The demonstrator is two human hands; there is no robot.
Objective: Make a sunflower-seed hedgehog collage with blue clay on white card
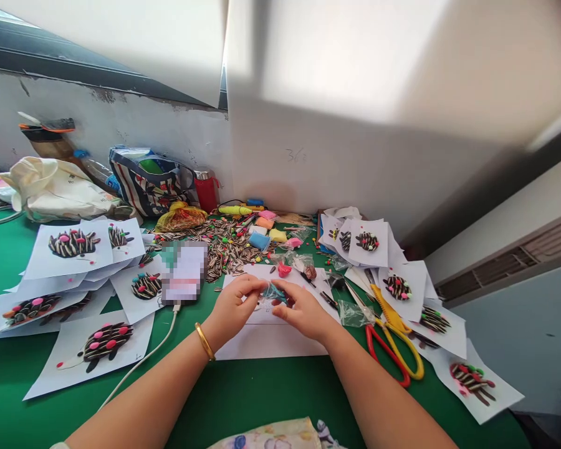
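My left hand (236, 305), with a gold bangle at the wrist, and my right hand (305, 312) meet over a white sheet of paper (271, 343). Between their fingertips is a small clear plastic packet (273, 292) with something teal, apparently modelling clay, in it. Fingers of both hands are closed on the packet. Just beyond them lie a red lump of clay (284, 269) and a brown lump (310, 273) in clear wrap. Black pens (328, 300) rest beside my right hand. Part of the paper is hidden under my hands.
Striped sunflower seeds (231, 246) and clay blocks (259, 241) spread behind the paper. Scissors with yellow handles (414, 355) and red handles (393, 368) lie right. Seed-hedgehog pictures (140, 330) are stacked on both sides. A phone (184, 274) trails a white cable. A red flask (206, 192) stands behind.
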